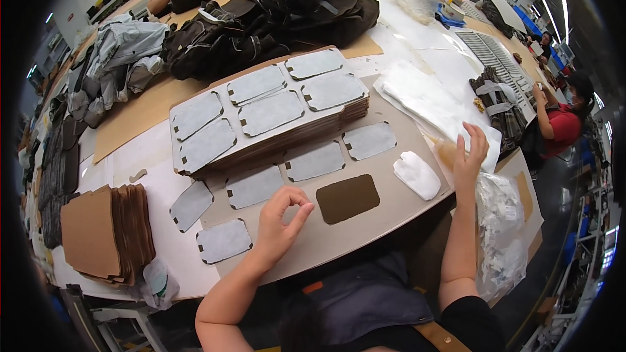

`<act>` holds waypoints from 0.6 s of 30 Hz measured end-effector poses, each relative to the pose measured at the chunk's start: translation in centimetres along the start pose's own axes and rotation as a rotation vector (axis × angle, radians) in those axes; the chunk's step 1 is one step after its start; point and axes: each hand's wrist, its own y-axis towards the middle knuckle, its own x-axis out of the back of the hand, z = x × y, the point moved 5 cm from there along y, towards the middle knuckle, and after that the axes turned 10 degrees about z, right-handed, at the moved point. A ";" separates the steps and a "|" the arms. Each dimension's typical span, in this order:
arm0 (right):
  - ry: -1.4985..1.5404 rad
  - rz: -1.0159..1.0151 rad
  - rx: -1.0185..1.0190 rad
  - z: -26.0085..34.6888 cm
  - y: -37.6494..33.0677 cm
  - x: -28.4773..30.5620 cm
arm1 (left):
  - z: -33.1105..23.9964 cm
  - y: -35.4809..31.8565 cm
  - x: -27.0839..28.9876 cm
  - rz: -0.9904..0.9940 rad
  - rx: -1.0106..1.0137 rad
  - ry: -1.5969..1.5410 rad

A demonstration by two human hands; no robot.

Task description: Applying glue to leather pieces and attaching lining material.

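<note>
My left hand hovers over the grey board, thumb and forefinger curled together; I cannot make out anything between them. Just right of it lies a dark olive rectangular piece, flat on the board. Around the hand are pale grey rectangular pieces with dark corner tabs, one at its left and another behind it. My right hand is raised at the table's right side with its fingers apart. It is beside a yellowish translucent object and white sheeting. A folded white pad rests between the hands.
A stack of boards bearing more pale pieces stands behind. Brown cardboard sheets are piled at left. Dark bags and grey bags heap at the back. A clear plastic bag hangs by my right forearm. Other people work nearby.
</note>
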 end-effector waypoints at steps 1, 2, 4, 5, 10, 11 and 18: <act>-0.115 0.006 -0.058 -2.4 -1.4 0.4 | 0.0 0.0 0.0 -0.007 -0.022 -0.025; -0.122 0.002 -0.063 -4.5 -2.7 0.9 | 0.0 0.2 -0.1 0.001 -0.027 -0.029; 0.273 0.196 -0.382 -8.8 -4.8 0.0 | 0.1 0.4 0.0 -0.013 -0.019 -0.025; 0.277 0.198 -0.382 -8.4 -5.1 -0.1 | 0.2 0.5 0.1 -0.014 -0.017 -0.021; 0.445 0.247 -0.403 -7.5 -6.3 -0.2 | 0.8 0.6 0.4 -0.057 -0.027 -0.014; 0.448 0.245 -0.405 -7.7 -6.3 -0.1 | 0.6 0.7 0.4 -0.055 -0.027 -0.010; 0.920 -0.043 -0.390 -5.2 -5.4 1.9 | 1.3 0.6 0.5 -0.117 -0.020 -0.024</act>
